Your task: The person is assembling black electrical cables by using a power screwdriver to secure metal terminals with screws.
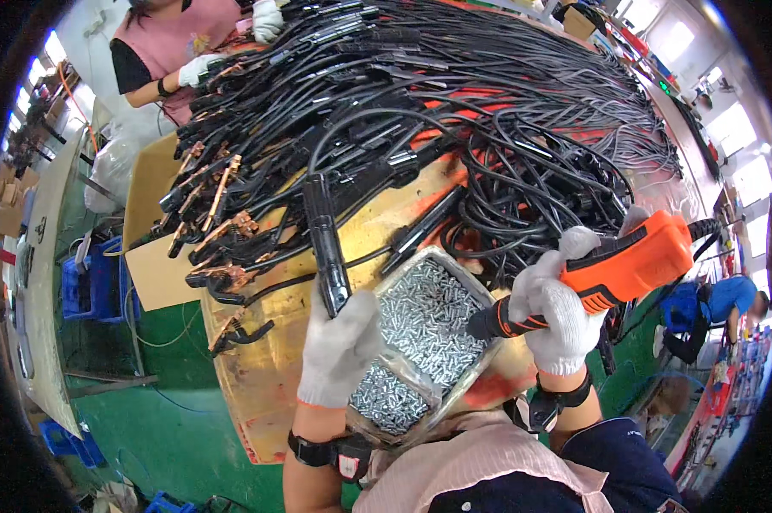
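My gloved left hand (339,349) closes around the lower end of a black cable handle (322,231), a glossy tube held nearly upright. A thick black cable (351,120) loops out of its top and back toward the pile. In my gloved right hand (559,315) is an orange and black power screwdriver (632,263), tilted with its dark nose down to the left. That nose points at the screw tray (482,289), over its right side; whether the bit touches a screw is hidden. Small silvery screws (428,321) fill the tray between my hands, split by a plastic-wrapped divider.
Black cables (531,60) cover the far table, with coiled ones (523,205) behind the tray. Copper-coloured clamp ends (232,229) stick out at left. Across the table, a co-worker's gloved hand (199,70) touches cables. Blue crates (103,286) stand left; a person in blue (730,299) bends at right.
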{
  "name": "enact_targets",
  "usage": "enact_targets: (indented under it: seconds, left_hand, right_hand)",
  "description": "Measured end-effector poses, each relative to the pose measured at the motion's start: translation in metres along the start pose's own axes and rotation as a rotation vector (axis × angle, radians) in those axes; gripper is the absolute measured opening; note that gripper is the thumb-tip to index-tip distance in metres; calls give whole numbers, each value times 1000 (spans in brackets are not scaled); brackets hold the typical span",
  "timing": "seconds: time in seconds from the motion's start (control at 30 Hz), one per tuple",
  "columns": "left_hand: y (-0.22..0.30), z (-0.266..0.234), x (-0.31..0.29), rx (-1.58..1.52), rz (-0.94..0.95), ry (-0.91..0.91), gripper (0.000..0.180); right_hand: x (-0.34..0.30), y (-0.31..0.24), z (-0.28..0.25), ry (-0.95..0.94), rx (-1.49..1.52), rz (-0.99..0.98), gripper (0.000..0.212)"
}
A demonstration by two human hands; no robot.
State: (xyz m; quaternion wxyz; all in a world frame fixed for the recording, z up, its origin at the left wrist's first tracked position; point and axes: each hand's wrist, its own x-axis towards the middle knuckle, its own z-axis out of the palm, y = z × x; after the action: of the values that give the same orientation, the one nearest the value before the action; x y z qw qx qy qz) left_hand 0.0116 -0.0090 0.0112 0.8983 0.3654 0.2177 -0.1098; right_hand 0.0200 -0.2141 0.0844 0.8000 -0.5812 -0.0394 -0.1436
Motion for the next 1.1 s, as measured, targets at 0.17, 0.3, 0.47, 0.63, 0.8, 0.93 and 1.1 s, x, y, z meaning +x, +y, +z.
enact_targets:
  seconds: [0.17, 0.3, 0.47, 0.63, 0.8, 0.93, 1.1]
  left_hand:
    - [4, 4, 1, 59, -17, 19, 35]
    - [1, 6, 5, 31, -18, 15, 33]
    - [-3, -8, 7, 93, -17, 11, 26]
    - [1, 1, 2, 219, 36, -10, 42]
    - [-4, 1, -3, 159, 55, 13, 44]
    - [-4, -3, -1, 125, 44, -18, 44]
    - [3, 4, -4, 117, 52, 9, 43]
  right_hand:
    - [-4, 16, -16, 37, 0, -54, 103]
    - [0, 20, -29, -61, -73, 82, 102]
    - [5, 2, -6, 101, 33, -30, 50]
    - [22, -11, -12, 65, 193, -162, 53]
    - [33, -19, -13, 81, 189, -159, 47]
    - [22, -11, 0, 54, 37, -144, 45]
    - [20, 3, -13, 38, 10, -106, 45]
